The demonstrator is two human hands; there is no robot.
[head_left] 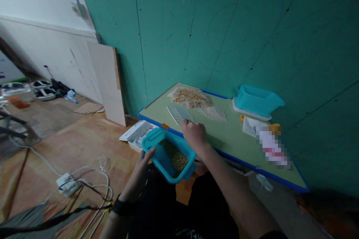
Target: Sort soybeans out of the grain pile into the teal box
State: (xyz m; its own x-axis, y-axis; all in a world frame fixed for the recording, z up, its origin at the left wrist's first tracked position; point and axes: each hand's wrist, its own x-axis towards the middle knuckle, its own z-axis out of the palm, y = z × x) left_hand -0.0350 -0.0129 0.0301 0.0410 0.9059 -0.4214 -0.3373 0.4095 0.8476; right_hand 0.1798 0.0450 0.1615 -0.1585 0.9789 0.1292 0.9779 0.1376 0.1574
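My left hand (146,160) grips the left side of a turquoise plastic container (157,157), tilted below the table's front edge. Inside, a heap of small round greenish-yellow beans (176,158) lies toward its right side. My right hand (194,134) is closed on a flat white slotted scraper (178,114), its slotted blade low over the tabletop. Just beyond the blade, a spread of yellow beans (187,95) mixed with pale, rice-like grains (214,113) lies on the light green table (224,130).
A second turquoise container (256,101) stands at the back right on a white lid (238,109). Nearer lies a blurred white and pink packet (270,147). An open white box (137,134) is below the table's left edge. Cables and a power strip (67,183) cross the floor.
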